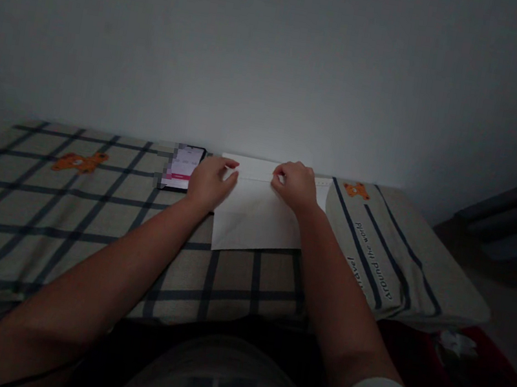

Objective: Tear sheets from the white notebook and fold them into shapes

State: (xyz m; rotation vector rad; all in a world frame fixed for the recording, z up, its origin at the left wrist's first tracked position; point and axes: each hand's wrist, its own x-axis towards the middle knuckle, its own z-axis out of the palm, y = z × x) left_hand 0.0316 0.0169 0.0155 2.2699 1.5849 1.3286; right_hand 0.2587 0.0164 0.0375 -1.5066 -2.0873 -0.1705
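A white sheet of paper [259, 220] lies on the cloth-covered table against the wall. Across its upper part runs a pale, see-through strip with small marks, which looks like a ruler [323, 183]. My left hand [211, 181] rests at the sheet's left edge, thumb and forefinger apart near the strip's left end. On the strip's right part, my right hand [295, 186] has its thumb and forefinger pinched together. Whatever those fingers hold, if anything, is too small and dim to make out.
A phone [182, 168] with a lit screen lies just left of my left hand. The checked tablecloth [102, 214] bears orange bear prints and lettering. A grey wall [279, 59] rises behind the table. Something red with a whitish item [458, 344] is low at the right.
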